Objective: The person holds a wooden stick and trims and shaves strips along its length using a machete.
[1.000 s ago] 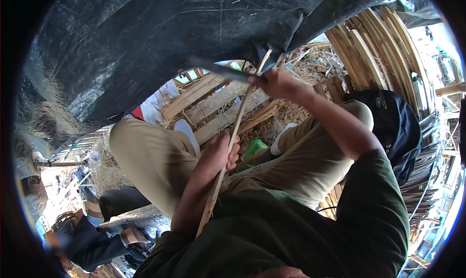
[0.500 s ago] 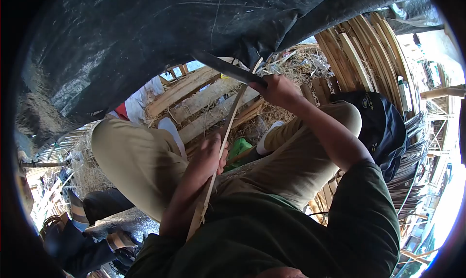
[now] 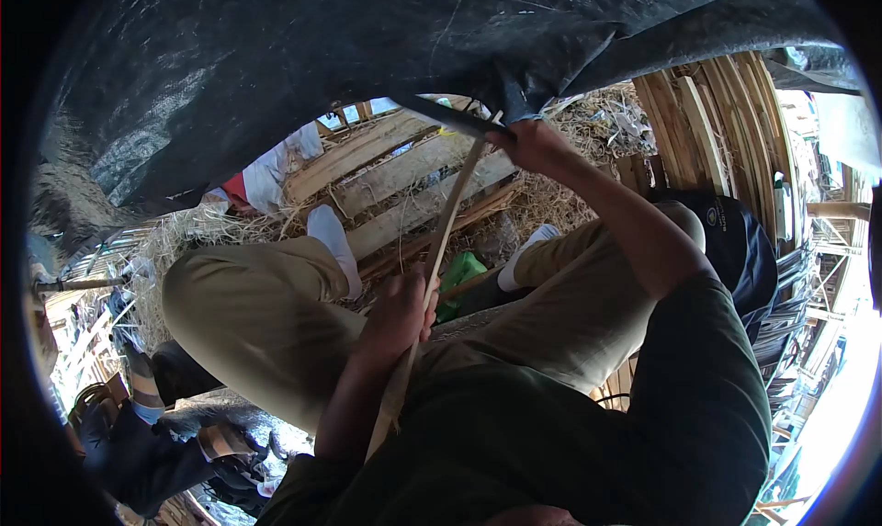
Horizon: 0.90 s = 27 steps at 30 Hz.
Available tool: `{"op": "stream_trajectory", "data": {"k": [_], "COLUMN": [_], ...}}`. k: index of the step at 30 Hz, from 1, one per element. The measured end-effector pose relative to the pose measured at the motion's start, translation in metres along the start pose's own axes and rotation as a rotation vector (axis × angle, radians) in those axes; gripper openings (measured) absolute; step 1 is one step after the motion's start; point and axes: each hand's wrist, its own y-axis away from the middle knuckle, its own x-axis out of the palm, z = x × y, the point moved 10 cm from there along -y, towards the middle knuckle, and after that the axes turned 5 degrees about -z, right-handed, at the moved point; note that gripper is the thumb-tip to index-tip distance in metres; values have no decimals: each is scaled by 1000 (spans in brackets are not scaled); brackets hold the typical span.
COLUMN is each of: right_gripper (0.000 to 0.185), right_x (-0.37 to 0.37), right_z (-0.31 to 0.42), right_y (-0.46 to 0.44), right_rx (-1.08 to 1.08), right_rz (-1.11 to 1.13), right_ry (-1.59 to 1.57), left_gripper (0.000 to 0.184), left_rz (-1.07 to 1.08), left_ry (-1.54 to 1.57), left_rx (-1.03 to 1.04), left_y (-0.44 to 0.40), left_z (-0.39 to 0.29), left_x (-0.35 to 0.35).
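Observation:
A long pale wooden strip [image 3: 454, 202] runs slantwise from my torso up past my knees. My left hand [image 3: 397, 316] is closed around its lower middle, fingers wrapped over it. Near the strip's far end, my right hand [image 3: 536, 147] grips a large dark-bladed knife [image 3: 439, 114], its handle hidden in the fist. The blade points to the upper left and crosses the strip close to its tip. Whether the edge bites into the wood, I cannot tell.
Dark plastic sheeting [image 3: 303, 39] hangs low ahead. Wooden slats [image 3: 404, 172] and shavings lie beyond my feet, with a green plastic piece [image 3: 462, 273] between my legs. Stacked wood strips [image 3: 726, 113] and a black bag [image 3: 726, 237] are at right; dark gear [image 3: 152, 452] lies lower left.
My right hand and the knife have shifted slightly along the strip toward its far tip. My left hand keeps its hold on the strip. The whole view has tilted a little.

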Motion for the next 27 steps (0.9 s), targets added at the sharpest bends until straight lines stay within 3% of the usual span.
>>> {"op": "stream_trajectory", "data": {"k": [3,4,7,8,11,12,15,16,19,20,24,27], "right_gripper": [55,63,63,60,57,57,43,50,54,62,58,54], "right_x": [10,21,23,28,21,14,28,18,18,19,-15,10], "right_z": [-7,11,19,3,-34,-27,36,58,54,32,-12,17], "right_y": [10,20,17,6,-12,-7,26,37,27,24,-4,23], "right_rx": [104,142,60,7,55,30,-46,-173,-137,107,44,9], "right_rz": [48,236,308,202,41,9,199,76,206,376,-1,135], "right_ry": [37,-84,-123,2,-78,-84,-56,-70,-123,-81,-28,122], "left_gripper": [30,29,29,29,30,30,32,32,33,32,31,44], "left_rz": [31,25,2,-1,23,39,23,33,57,53,-3,8], "left_ry": [63,34,-19,-18,-17,-21,15,31,37,39,7,63], "left_rx": [-52,-55,-51,-44,-15,1,-69,-58,-39,-24,-18,-89], "left_y": [2,1,-1,-1,1,1,-1,-2,-5,-6,0,0], "left_z": [-6,-4,-1,-4,-7,-10,-4,-3,-2,-5,-12,-4], "left_x": [0,-3,-11,-7,0,2,-1,1,3,5,0,-5]}}
